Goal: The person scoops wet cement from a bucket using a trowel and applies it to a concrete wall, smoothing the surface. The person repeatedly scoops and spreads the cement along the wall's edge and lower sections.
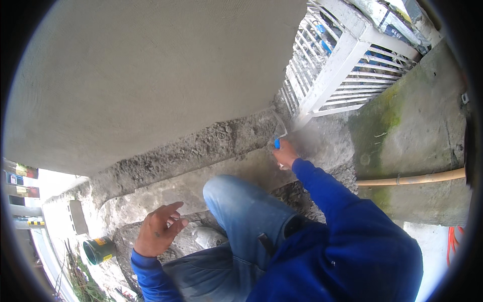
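Observation:
My right hand (286, 154) is closed around a tool with a blue handle (277, 144), low over the concrete ledge (241, 168) near the foot of the white metal gate. The tool's working end is thin and hard to make out, so its kind does not show. My left hand (156, 231) hangs in the air left of my knee, fingers apart and slightly bent, with nothing in it. Between the ledge and the smooth grey plastered wall (151, 75) runs a strip of rough, crumbly mortar (186, 151).
A white barred gate (332, 75) stands at the far right beside a mossy concrete wall (407, 126). An orange-tan pipe (412, 178) runs along that wall. At left are a green bucket (98, 250) and a hollow block (77, 217). A pale bag (207, 236) lies by my leg.

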`<move>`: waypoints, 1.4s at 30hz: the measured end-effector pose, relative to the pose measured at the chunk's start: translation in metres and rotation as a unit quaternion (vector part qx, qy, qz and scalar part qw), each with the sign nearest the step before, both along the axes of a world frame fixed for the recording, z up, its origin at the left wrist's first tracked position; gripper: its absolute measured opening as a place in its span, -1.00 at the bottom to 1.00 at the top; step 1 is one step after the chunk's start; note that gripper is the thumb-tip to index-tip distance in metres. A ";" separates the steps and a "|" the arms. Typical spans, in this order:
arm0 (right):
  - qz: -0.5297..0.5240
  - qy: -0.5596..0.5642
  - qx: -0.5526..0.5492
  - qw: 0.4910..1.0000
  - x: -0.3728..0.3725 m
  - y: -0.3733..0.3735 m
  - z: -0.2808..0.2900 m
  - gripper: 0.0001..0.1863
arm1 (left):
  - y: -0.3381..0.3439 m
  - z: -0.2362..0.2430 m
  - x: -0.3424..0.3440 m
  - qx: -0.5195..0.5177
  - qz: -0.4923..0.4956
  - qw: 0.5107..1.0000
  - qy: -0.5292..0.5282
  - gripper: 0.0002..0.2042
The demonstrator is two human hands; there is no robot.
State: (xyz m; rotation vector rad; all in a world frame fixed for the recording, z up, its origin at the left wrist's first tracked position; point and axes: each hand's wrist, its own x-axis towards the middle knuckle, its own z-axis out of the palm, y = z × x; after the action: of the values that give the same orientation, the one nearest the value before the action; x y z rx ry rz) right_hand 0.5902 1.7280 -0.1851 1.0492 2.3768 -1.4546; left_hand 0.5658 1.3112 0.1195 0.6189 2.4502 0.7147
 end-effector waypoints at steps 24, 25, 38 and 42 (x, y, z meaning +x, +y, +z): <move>0.319 -0.092 0.310 0.891 -0.015 0.077 0.057 -0.66 | 0.007 0.004 0.018 -0.002 -0.024 0.999 0.026 -0.55; 0.319 -0.090 0.321 0.887 -0.017 0.078 0.047 -0.67 | 0.007 0.005 0.019 -0.003 -0.017 1.000 0.026 -0.55; 0.425 0.018 0.427 0.798 -0.055 0.071 0.003 -0.64 | 0.006 0.021 0.039 -0.026 -0.008 0.999 0.027 -0.50; 0.416 -0.096 0.428 0.797 -0.049 0.064 0.005 -0.62 | -0.001 0.023 0.046 -0.041 0.010 0.999 0.027 -0.50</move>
State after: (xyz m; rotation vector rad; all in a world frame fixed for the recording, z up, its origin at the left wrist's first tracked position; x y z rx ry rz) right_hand 0.5410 1.7919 -0.1806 0.0859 2.7502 0.0572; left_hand 0.6119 1.3099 0.1429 0.5891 2.5246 0.6105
